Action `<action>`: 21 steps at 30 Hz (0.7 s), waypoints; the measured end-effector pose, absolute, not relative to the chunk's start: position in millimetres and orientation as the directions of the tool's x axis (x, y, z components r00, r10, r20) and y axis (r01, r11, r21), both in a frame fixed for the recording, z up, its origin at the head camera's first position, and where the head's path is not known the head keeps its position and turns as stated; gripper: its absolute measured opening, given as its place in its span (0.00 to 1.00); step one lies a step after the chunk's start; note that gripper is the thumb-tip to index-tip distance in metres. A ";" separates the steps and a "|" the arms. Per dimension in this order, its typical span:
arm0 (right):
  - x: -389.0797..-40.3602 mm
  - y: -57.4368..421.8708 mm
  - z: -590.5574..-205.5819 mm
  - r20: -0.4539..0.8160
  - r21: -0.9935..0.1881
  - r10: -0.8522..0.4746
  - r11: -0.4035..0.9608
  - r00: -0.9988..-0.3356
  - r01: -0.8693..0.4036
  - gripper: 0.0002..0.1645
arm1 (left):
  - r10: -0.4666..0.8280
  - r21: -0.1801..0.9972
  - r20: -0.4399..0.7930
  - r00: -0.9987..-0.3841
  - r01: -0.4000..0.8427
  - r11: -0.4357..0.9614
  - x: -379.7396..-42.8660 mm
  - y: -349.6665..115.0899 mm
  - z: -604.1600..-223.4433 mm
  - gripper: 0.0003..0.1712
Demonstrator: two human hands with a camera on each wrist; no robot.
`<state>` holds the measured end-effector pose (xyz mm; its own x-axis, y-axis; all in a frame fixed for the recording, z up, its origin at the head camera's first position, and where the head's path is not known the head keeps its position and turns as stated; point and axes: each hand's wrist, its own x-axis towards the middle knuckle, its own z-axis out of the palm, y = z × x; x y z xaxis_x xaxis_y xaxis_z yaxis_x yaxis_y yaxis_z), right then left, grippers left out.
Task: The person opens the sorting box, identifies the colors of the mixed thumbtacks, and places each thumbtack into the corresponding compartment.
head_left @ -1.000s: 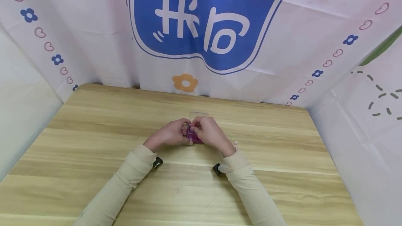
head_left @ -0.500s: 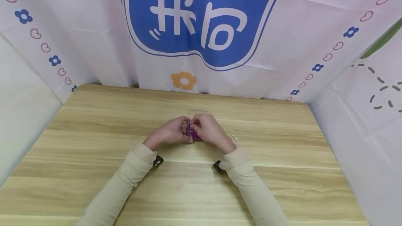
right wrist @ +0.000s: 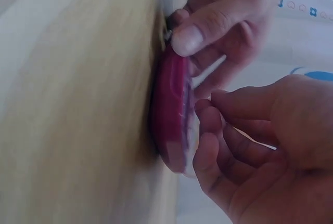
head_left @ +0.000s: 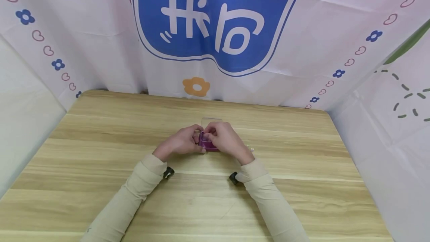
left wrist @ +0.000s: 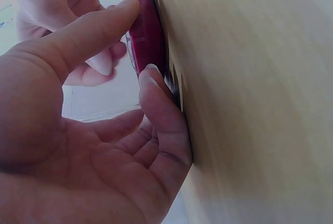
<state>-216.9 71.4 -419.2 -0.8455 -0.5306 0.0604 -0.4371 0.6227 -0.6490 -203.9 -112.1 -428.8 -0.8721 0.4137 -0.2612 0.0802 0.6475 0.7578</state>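
A small purple case [head_left: 209,146] lies on the table with its clear lid [head_left: 209,120] raised at the far side. My left hand [head_left: 182,142] holds the case from the left, thumb along the near side wall and other fingers curled near its left end. Over the case, my right hand [head_left: 226,139] has thumb and index fingertip together. In the right wrist view these right fingertips [right wrist: 212,99] are right beside the case's open top; I cannot tell whether something tiny is between them. The case's inside is mostly hidden by the hands.
Several tiny pale pieces [head_left: 251,148] lie on the wooden table [head_left: 285,152] just right of my right wrist. A printed cloth [head_left: 111,47] hangs behind the table's far edge, with white cloth at both sides.
The view has tilted slightly. My right hand has shifted a little, keeping its fingertips together over the case. The left hand keeps its hold.
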 end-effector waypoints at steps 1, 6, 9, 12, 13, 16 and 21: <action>-216.8 73.7 -417.5 0.059 -0.655 -0.525 0.621 -0.849 -0.430 0.04 | 0.410 0.756 -0.264 -0.873 0.076 0.650 -203.8 -112.0 -428.8 0.43; -216.7 88.7 -408.4 0.075 -0.667 -0.477 0.629 -0.876 -0.399 0.03 | 0.396 0.748 -0.271 -0.877 0.067 0.660 -203.4 -111.2 -429.0 0.46; -215.7 98.1 -403.8 0.080 -0.666 -0.452 0.639 -0.888 -0.386 0.03 | 0.393 0.748 -0.270 -0.879 0.066 0.660 -202.5 -111.0 -428.8 0.47; -214.0 107.4 -400.5 0.084 -0.666 -0.442 0.642 -0.893 -0.380 0.03 | 0.394 0.754 -0.265 -0.880 0.065 0.653 -201.9 -111.0 -428.1 0.46; -213.3 110.6 -399.3 0.085 -0.665 -0.439 0.644 -0.894 -0.379 0.03 | 0.391 0.755 -0.266 -0.881 0.062 0.653 -201.7 -111.1 -427.9 0.46; -211.0 121.1 -398.6 0.090 -0.657 -0.427 0.653 -0.900 -0.376 0.03 | 0.386 0.756 -0.269 -0.882 0.054 0.652 -201.3 -110.9 -427.3 0.46; -207.5 141.9 -401.9 0.098 -0.659 -0.409 0.657 -0.907 -0.367 0.03 | 0.386 0.756 -0.262 -0.885 0.061 0.652 -200.8 -110.9 -427.4 0.46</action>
